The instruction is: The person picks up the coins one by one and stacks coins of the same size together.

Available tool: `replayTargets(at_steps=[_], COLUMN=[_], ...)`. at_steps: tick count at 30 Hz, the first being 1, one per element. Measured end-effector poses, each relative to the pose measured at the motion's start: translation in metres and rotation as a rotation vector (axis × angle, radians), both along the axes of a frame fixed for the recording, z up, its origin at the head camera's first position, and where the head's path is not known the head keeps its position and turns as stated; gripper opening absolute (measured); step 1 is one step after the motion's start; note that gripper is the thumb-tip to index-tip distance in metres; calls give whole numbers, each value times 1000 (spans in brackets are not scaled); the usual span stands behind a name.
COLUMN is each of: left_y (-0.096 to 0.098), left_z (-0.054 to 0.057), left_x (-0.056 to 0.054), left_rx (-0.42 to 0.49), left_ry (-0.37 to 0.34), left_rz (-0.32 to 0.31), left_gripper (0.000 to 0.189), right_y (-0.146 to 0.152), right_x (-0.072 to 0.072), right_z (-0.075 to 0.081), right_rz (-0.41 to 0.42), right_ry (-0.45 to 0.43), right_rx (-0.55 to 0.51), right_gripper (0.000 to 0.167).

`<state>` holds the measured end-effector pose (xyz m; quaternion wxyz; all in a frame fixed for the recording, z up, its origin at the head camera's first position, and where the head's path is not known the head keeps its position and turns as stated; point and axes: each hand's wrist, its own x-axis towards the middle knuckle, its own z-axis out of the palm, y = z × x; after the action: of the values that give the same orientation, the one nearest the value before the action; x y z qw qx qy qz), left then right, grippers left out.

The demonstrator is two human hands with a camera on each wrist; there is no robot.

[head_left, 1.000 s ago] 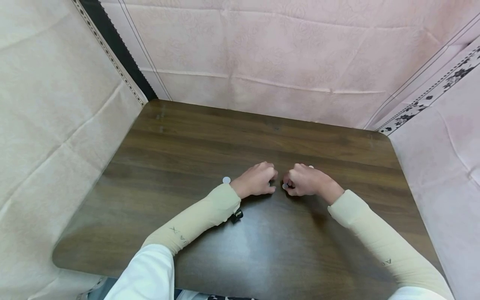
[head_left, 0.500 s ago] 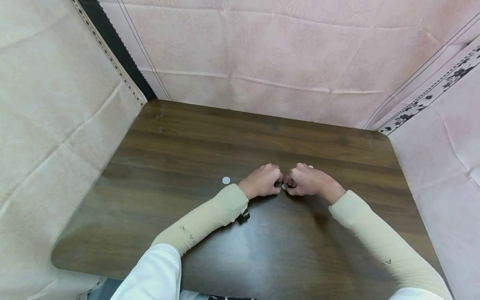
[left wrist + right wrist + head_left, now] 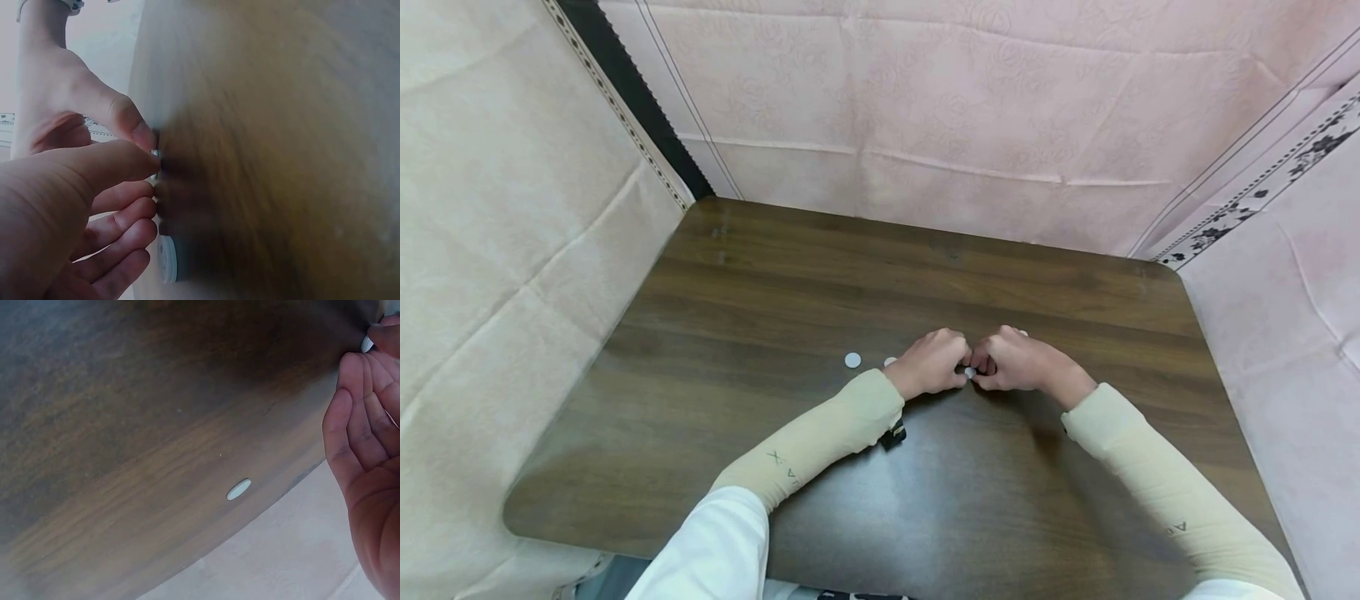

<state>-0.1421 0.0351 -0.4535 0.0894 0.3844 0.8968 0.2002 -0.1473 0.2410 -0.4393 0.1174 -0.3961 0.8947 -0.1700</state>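
Note:
My two hands meet at the middle of a dark wooden table (image 3: 790,283). A small white disc (image 3: 970,373) sits between them, and both thumbs close on it. The left hand (image 3: 951,367) has its fingers curled, with its thumb tip against the disc (image 3: 154,154). The right hand (image 3: 983,367) is also curled, with its thumb on the same disc from the other side. In the right wrist view the disc's edge (image 3: 367,344) shows at the right hand's fingertips (image 3: 356,369).
Two more white discs (image 3: 852,360) (image 3: 890,362) lie on the table left of my left hand. Another disc (image 3: 1022,333) peeks out behind the right hand. Pink cloth walls (image 3: 925,125) enclose the table on three sides.
My left hand has slid right until it meets the right hand at the disc. That uncovered a second disc on the table beside the left wrist. The right hand has barely moved.

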Motion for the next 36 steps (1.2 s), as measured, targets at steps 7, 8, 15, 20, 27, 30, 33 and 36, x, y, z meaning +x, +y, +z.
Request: replayTargets(at_steps=[7, 8, 15, 20, 27, 30, 33, 36], left_y=[4, 5, 6, 7, 6, 6, 6, 6], left_z=[0, 0, 0, -1, -1, -2, -2, -2], left_x=[0, 0, 1, 1, 1, 1, 2, 2], left_rx=[17, 18, 16, -2, 1, 14, 24, 33], left_ry=[-28, -31, -36, -41, -51, -57, -61, -68], left_rz=[39, 42, 49, 51, 61, 55, 51, 51], left_gripper=[21, 21, 19, 10, 9, 9, 9, 10], right_y=[0, 1, 5, 15, 35, 43, 50, 56], right_x=[0, 0, 0, -5, -16, -21, -26, -30], right_z=[0, -1, 2, 10, 21, 26, 29, 30], right_rz=[-49, -58, -88, -90, -148, -171, -200, -220], right_ry=[-62, -73, -148, -130, -60, -47, -48, -47], right_rx=[-18, -19, -40, -38, 34, 57, 78, 92], right_gripper=[5, 5, 13, 15, 17, 18, 17, 16])
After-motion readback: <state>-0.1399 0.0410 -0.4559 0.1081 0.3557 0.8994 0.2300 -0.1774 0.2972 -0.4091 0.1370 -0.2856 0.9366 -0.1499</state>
